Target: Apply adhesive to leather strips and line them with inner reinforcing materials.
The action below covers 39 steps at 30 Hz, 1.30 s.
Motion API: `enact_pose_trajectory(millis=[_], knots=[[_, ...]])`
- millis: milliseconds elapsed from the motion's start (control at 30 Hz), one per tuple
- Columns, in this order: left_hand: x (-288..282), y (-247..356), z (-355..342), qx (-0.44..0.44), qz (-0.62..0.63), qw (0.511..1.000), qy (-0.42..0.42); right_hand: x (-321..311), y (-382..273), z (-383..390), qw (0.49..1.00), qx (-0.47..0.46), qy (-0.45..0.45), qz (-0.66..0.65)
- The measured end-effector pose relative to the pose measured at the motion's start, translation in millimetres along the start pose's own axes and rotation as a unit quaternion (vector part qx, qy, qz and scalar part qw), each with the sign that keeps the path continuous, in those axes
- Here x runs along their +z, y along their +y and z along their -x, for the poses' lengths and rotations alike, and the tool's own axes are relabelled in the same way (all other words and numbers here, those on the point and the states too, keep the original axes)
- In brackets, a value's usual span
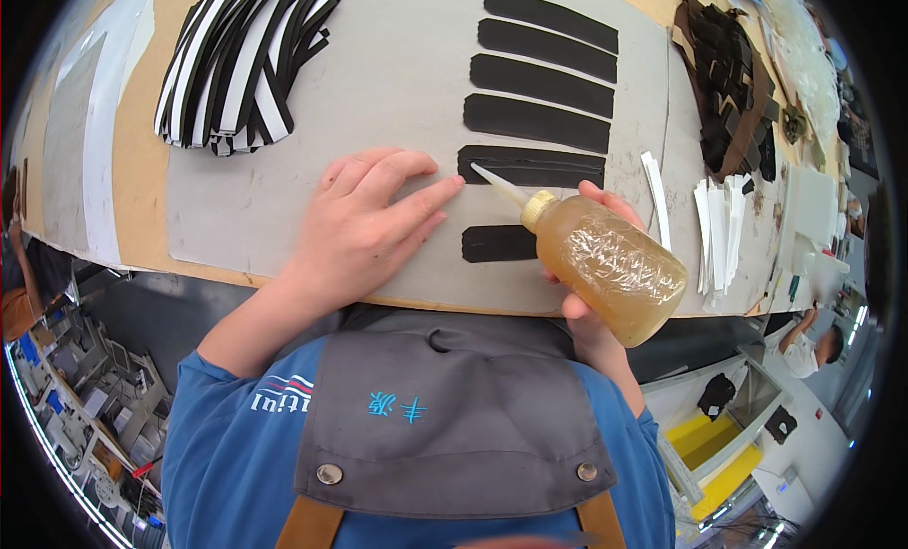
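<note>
A plastic squeeze bottle of amber liquid, with a yellow cap and a pale pointed nozzle, is gripped in my right hand. Its nozzle tip meets the left part of a black strip, which bears thin lines along its length. My left hand lies with fingers spread on the grey board, a fingertip at that strip's left end. Nearer me is another black strip, partly hidden behind the bottle. Several more black strips lie in a column beyond.
A pile of black and white strips lies at the far left on the grey board. To the right are loose white strips and a heap of dark brown pieces. Another person is at the right edge.
</note>
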<state>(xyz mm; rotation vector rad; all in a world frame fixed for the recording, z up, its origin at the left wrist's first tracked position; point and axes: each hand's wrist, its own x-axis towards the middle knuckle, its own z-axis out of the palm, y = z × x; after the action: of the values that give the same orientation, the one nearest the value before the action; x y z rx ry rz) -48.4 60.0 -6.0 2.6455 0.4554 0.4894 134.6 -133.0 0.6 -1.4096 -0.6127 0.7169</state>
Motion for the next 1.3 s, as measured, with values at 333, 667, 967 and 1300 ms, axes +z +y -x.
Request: enact_pose_trajectory(millis=[333,667,967,1300], knots=[[-15.2,-6.0,-7.8,-0.004,0.048,0.999,-0.025,-21.3,-7.7,-21.8,0.974,0.041,0.056,-0.218],[-12.5,-35.4,-48.2,0.062,-0.025,0.995,-0.077,-73.1,0.4,-21.6,0.936,0.009,0.220,-0.273],[-9.6,-37.8,-50.8,0.057,0.005,0.997,-0.047,-68.4,-0.2,-20.2,0.972,0.003,0.218,-0.087],[-10.1,-35.5,-51.0,0.051,-0.001,0.998,-0.048,-52.3,-5.5,-19.3,0.979,0.007,0.203,-0.013]])
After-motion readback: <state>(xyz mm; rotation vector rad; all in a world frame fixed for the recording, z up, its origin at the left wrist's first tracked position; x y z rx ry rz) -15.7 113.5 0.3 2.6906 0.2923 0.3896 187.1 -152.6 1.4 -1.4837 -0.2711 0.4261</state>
